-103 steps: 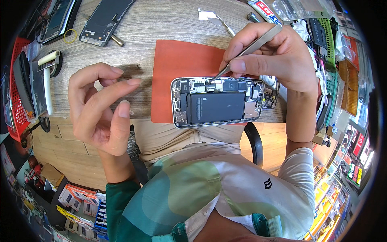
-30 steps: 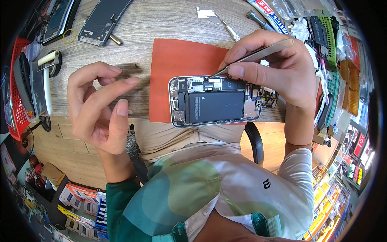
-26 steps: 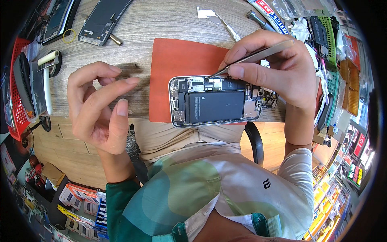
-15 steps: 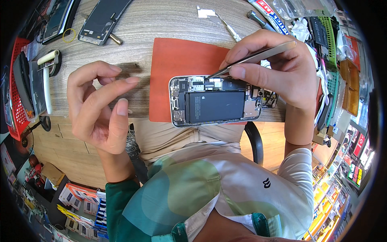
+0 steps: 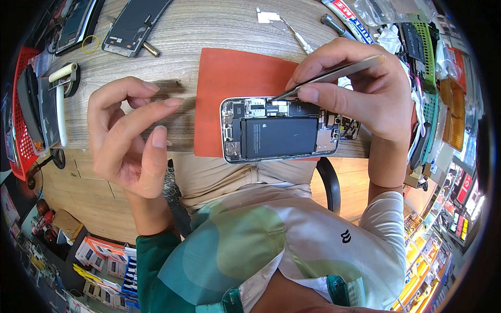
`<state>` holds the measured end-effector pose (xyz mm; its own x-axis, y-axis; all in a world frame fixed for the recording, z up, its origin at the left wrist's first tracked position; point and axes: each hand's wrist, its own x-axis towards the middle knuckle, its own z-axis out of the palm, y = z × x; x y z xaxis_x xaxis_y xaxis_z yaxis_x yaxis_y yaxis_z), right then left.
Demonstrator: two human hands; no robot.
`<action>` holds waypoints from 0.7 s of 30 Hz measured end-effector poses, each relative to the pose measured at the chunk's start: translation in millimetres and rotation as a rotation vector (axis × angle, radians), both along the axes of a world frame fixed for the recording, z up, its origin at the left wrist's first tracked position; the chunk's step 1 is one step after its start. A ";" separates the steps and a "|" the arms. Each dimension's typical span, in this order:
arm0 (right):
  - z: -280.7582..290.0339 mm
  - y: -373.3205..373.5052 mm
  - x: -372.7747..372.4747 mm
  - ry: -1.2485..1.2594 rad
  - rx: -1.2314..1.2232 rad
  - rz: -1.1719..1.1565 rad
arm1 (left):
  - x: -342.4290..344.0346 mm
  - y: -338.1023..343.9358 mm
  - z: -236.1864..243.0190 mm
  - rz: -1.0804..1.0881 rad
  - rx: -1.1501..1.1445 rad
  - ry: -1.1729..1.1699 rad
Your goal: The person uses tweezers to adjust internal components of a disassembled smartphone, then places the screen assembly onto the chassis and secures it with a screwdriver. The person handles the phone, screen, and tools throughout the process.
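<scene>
An opened smartphone [image 5: 280, 136] lies on its back across a red-orange mat [image 5: 237, 73], its black battery and small boards exposed. Between thumb and fingers, my right hand [image 5: 360, 88] pinches a pair of metal tweezers [image 5: 334, 74]. The tips of the tweezers reach down to the phone's upper inner edge, by the silver parts left of centre. Whether they grip anything there is too small to tell. To the left of the mat, my left hand [image 5: 128, 135] hovers with fingers bent and apart, holding nothing.
A detached phone screen [image 5: 129, 31] lies at the back left, near a white-handled roller [image 5: 61, 99] and a red basket [image 5: 23, 120]. Behind the mat is a thin screwdriver [image 5: 298, 39]. A glue tube [image 5: 349, 21] and a green basket [image 5: 425, 52] crowd the right.
Almost nothing differs. The tweezer tips have shifted very slightly to the right along the phone's upper edge; my left hand stays in place.
</scene>
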<state>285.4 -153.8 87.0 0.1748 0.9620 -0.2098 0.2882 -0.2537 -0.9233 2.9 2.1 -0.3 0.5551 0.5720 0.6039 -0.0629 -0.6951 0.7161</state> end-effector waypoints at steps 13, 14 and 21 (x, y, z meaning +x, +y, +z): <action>2.4 1.1 1.3 0.042 -0.053 -0.019 | -1.0 1.0 -0.6 -0.009 -0.002 -0.004; 2.2 1.0 0.9 0.035 -0.047 -0.021 | -1.0 0.9 -0.7 -0.008 -0.001 -0.005; 1.0 -1.0 -4.1 -0.012 -0.014 -0.042 | -1.0 -0.2 -1.0 0.000 -0.004 -0.006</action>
